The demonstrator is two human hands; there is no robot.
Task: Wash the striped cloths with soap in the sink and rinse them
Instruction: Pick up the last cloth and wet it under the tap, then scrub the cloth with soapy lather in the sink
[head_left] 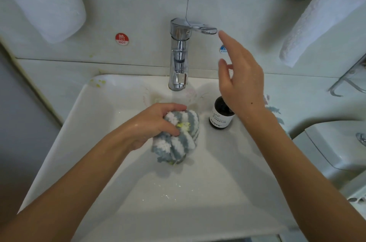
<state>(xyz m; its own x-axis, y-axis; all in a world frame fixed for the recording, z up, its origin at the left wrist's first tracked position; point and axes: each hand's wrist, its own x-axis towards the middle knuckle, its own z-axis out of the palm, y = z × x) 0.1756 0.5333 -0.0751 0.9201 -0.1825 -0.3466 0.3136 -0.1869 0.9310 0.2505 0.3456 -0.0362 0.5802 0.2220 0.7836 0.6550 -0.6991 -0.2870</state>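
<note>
A bunched grey-and-white striped cloth (178,138) hangs over the white sink (95,122), gripped by my left hand (156,122), with a bit of yellow-green showing in its folds. My right hand (239,79) is raised with straight fingers, its fingertip just beside the end of the chrome faucet handle (204,28), which is turned to the right. No water stream shows under the faucet spout (178,81). A dark soap bottle (221,113) with a white label stands on the sink rim below my right hand.
Red HOT (122,39) and blue COLD (223,49) stickers mark the tiled wall. White towels (47,3) hang at upper left and at upper right (320,19). Another striped cloth (274,110) lies on the counter to the right, partly hidden by my arm. A toilet tank (336,142) stands at right.
</note>
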